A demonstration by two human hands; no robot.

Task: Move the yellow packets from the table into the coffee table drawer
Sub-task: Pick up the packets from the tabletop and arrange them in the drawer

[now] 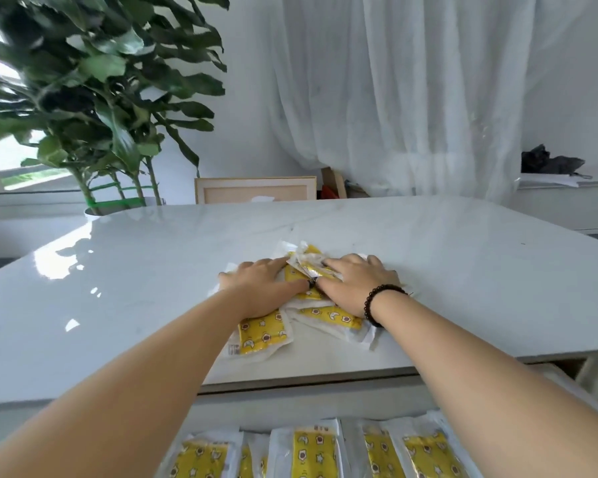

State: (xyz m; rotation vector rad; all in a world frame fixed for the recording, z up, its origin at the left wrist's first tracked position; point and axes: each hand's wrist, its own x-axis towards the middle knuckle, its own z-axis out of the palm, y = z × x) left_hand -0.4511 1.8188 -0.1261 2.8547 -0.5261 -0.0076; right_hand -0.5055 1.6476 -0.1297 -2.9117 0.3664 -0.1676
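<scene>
Packets (263, 334) lie under both hands' (261, 288) flat grip.

No text, brand or number can be read. The yellow packets (261, 334) on the table (118, 305) carry only printed star and moon figures. One packet near the table's front edge has a small barcode-like label (233, 349), too blurred to read.

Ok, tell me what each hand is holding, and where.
Both the left hand and right hand press flat on the heap of yellow packets; no clear grip shows.
</scene>
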